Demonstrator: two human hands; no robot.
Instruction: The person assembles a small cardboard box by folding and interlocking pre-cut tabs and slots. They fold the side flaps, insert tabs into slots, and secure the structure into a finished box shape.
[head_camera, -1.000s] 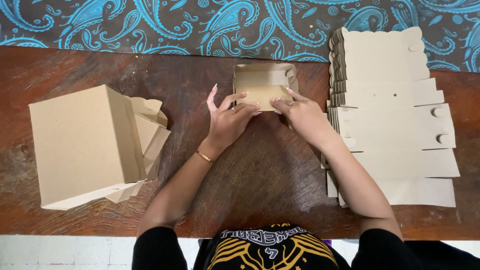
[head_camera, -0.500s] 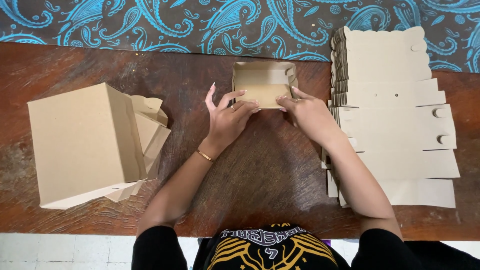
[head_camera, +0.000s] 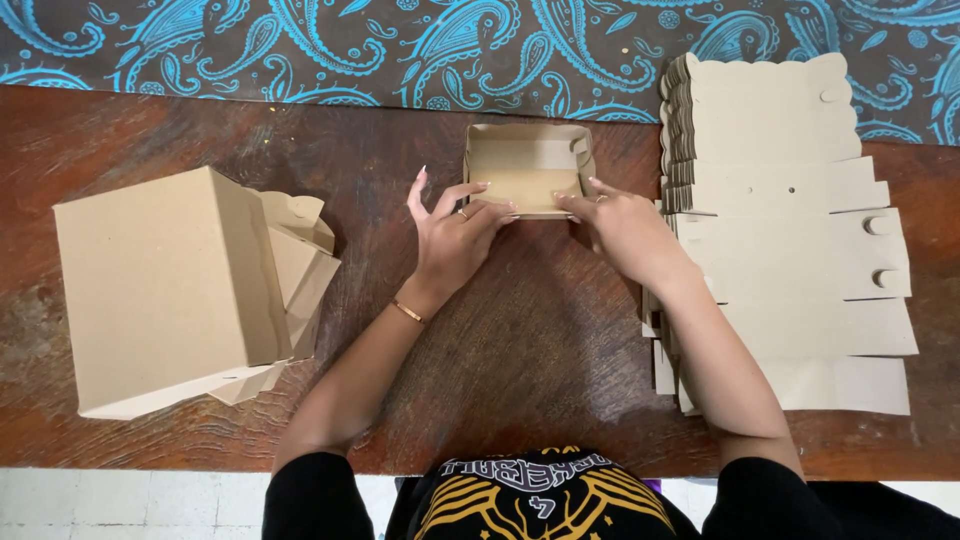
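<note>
A: How are the hands placed?

B: Both forearms reach forward over the surface (head_camera: 540, 340). The left hand (head_camera: 450, 235) and the right hand (head_camera: 620, 225) meet at the near wall of the small box (head_camera: 527, 165), fingertips pressing on it; index finger of the left is lifted. Neither grip is closed around it.

A: And the room around?

B: The box stands at the far edge, near the cloth (head_camera: 300, 50). The flat stack (head_camera: 790, 220) lies just beside the right wrist. The big box (head_camera: 170, 290) is well apart on the left.

Matt cardboard box (head_camera: 527, 168); glossy worn wood table (head_camera: 520, 350).
</note>
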